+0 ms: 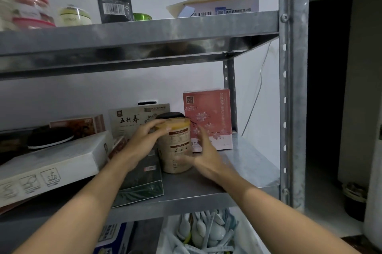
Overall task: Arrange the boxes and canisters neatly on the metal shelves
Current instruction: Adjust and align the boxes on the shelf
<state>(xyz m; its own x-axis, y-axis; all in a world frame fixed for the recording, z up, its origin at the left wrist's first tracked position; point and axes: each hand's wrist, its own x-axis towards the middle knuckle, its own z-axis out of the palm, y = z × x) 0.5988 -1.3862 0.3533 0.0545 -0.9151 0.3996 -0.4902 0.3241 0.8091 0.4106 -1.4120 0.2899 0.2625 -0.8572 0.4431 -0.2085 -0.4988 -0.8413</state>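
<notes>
Galvanised metal shelves (237,171) stand against a pale wall, and the work is on the middle level, toward its right end.

Fingers (160,127) of the left hand (142,142) are curled over the rim of the orange lid (177,124), gripping the canister (175,148) from its left and top. The right hand (204,154) is on the opposite side. Its fingers (201,135) are spread apart and blurred, just beside the canister's right wall, and whether they touch it I cannot tell.

The canister stands upright on the shelf, long axis vertical, between the two hands. Only the left hand has a sure hold, so any shift probably depends on it, with the right hand steadying.

A pink box (206,117) stands just behind and to the right of the canister. A beige box (132,119) with printed characters stands behind it to the left. A dark green box (140,183) lies flat on the shelf by the canister's left side, under the left wrist. Bare shelf lies to the right and front, which looks like the easiest way to slide it.
</notes>
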